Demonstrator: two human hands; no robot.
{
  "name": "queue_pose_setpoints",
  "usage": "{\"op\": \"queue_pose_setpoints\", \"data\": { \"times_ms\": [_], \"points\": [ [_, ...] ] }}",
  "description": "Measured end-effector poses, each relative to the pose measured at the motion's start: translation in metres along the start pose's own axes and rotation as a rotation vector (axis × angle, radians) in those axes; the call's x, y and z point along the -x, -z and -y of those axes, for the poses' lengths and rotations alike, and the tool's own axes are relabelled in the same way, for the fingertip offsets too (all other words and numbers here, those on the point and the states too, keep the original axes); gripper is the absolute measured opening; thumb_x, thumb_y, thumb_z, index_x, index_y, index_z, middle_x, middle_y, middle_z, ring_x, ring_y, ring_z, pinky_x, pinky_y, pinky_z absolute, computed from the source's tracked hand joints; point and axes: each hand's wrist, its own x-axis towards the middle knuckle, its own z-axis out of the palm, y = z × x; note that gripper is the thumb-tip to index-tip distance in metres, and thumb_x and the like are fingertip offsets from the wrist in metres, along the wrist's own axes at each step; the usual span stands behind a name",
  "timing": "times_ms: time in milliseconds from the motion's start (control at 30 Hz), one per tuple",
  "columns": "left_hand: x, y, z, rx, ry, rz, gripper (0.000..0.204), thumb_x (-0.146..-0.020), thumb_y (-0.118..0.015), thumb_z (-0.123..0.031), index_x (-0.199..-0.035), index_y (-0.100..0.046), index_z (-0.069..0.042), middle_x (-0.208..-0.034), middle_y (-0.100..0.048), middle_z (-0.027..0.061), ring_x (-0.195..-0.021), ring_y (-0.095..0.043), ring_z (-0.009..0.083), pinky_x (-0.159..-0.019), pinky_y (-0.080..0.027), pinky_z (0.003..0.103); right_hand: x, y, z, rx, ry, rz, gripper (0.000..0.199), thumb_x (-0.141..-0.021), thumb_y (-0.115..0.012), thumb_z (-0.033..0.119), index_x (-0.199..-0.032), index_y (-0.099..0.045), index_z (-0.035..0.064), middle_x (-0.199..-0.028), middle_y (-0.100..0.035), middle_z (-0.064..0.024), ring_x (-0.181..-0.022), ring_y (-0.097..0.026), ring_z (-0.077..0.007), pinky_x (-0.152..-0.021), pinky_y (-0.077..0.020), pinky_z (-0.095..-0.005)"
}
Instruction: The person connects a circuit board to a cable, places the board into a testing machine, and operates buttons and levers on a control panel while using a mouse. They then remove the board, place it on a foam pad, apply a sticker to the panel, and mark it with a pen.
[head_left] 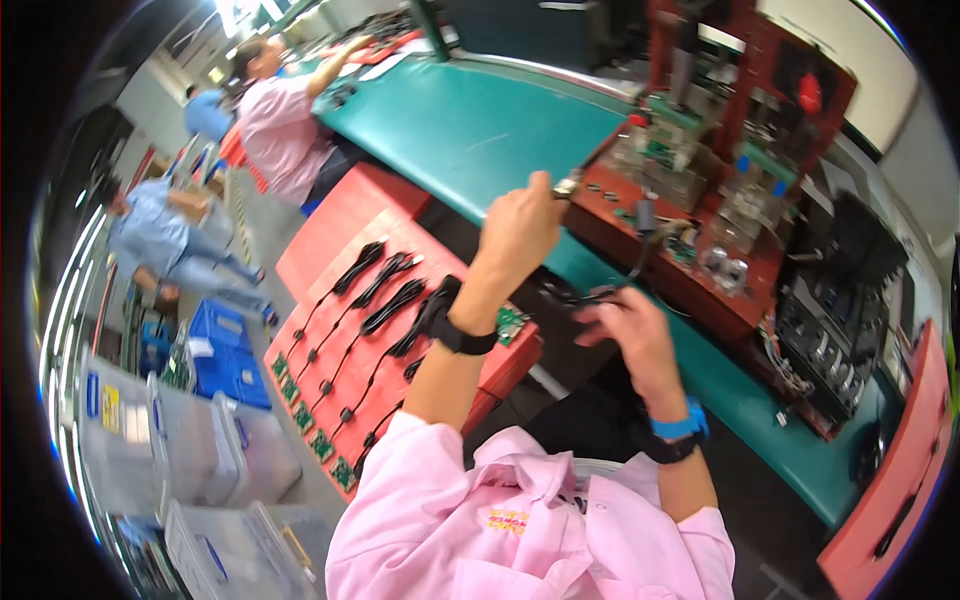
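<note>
Left hand (520, 225) fingers pinch metal tool (567, 185); right hand (630, 325) fingers clamp black cable (590, 293); red tray (345, 345) of cables left.

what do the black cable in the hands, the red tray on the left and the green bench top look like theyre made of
Black cable: looks like rubber or plastic sheathing, matte, bending in loose curves between the left hand and right hand.
Red tray: probably moulded plastic, smooth with a slight sheen and an even colour.
Green bench top: seems a rubbery mat, flat and matte with soft glare; I cannot tell what lies beneath.
</note>
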Motion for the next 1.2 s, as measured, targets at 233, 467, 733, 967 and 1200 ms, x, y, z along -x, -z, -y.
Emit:
{"op": "queue_pose_setpoints", "data": {
  "times_ms": [233,467,733,967,1200],
  "points": [
    [-0.012,0.013,-0.034,0.034,-0.146,-0.171,0.023,-0.074,-0.059,-0.024,-0.071,-0.054,-0.002,-0.068,-0.059,0.015,-0.067,-0.058,0.0315,-0.056,-0.046,0.04,0.048,-0.005,0.06,0.302,0.348,0.111,0.02,-0.082,-0.043,0.013,-0.072,-0.054,-0.0012,-0.068,-0.059,-0.0105,-0.06,-0.054,-0.0163,-0.061,-0.0446,-0.0246],
    [-0.028,0.019,-0.046,-0.154,-0.093,0.086,0.031,-0.075,-0.06,-0.032,-0.087,-0.06,-0.004,-0.086,-0.06,0.0134,-0.084,-0.056,0.031,-0.071,-0.046,0.038,0.076,-0.079,0.099,-0.527,0.748,0.891,0.016,-0.079,-0.045,0.009,-0.073,-0.053,-0.0029,-0.07,-0.059,-0.0126,-0.064,-0.056,-0.0232,-0.059,-0.0468,-0.029],
    [-0.009,0.018,-0.022,0.0,-0.178,-0.197,0.029,-0.077,-0.058,-0.03,-0.092,-0.061,-0.005,-0.093,-0.061,0.0113,-0.093,-0.054,0.0275,-0.077,-0.04,0.039,0.092,-0.057,0.087,-0.627,0.758,0.842,0.01,-0.075,-0.049,0.006,-0.073,-0.052,-0.0025,-0.073,-0.059,-0.0132,-0.064,-0.056,-0.0237,-0.058,-0.0466,-0.0292],
    [0.012,0.026,-0.045,0.096,-0.153,-0.123,0.027,-0.079,-0.057,-0.027,-0.092,-0.06,-0.004,-0.093,-0.061,0.0127,-0.093,-0.054,0.0287,-0.078,-0.04,0.038,0.105,-0.036,0.089,-0.538,0.784,0.741,0.006,-0.071,-0.051,0.003,-0.073,-0.051,-0.0022,-0.076,-0.059,-0.0137,-0.065,-0.057,-0.0241,-0.056,-0.0464,-0.0295],
    [-0.012,0.038,-0.017,-0.032,-0.227,0.061,0.026,-0.079,-0.055,-0.027,-0.094,-0.06,-0.005,-0.093,-0.06,0.0133,-0.089,-0.055,0.0307,-0.076,-0.042,0.038,0.1,-0.023,0.096,-0.408,0.828,0.676,0.007,-0.068,-0.054,0.0,-0.073,-0.051,-0.0018,-0.078,-0.059,-0.0141,-0.065,-0.057,-0.0246,-0.054,-0.0462,-0.0297]
  ]
}}
